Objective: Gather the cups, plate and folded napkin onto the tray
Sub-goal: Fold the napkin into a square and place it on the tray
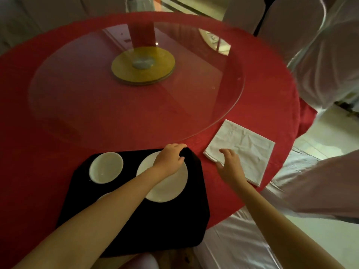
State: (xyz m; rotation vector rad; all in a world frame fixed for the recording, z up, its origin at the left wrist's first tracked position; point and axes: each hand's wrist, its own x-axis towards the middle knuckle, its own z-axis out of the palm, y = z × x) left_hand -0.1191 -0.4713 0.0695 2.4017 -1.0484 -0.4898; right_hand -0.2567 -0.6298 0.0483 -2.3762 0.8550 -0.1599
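Note:
A black tray [174,220] lies on the red tablecloth at the near edge. On it sit a white cup [105,167] at the far left and a white plate [167,187] at the far right. A second white cup [103,196] peeks out from under my left forearm. My left hand [171,158] rests over the plate's far rim, with its fingers at the tray's far right corner. To the right of the tray, a folded white napkin [244,146] lies on the cloth. My right hand [229,166] is over its near left corner, fingers spread.
A round glass turntable [87,105] on a yellow hub [143,65] covers the table's middle, its rim just beyond the tray and napkin. White-covered chairs [320,61] stand at the right and behind. The table edge curves close on the right.

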